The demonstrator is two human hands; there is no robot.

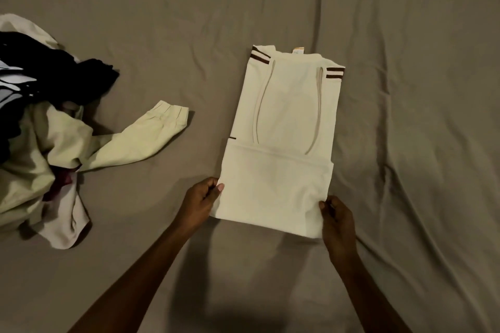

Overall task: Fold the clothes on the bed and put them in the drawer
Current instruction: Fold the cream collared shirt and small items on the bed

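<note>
A bedroom in a home is shown, seen from above a bed. The whole view is filled by a taupe bedsheet (405,89), stretched over a soft mattress and marked by long creases and shallow folds. Everyday clothing is spread on it: a cream shirt (284,130) with brown-striped cuffs is laid flat and partly folded, and an unsorted heap of laundry (40,116) is piled at the left edge, in which a pale green long-sleeved garment (130,140) and a black garment (89,73) can be made out. Dim, warm indoor lighting is indicated by the soft shadows cast on the sheet.
</note>
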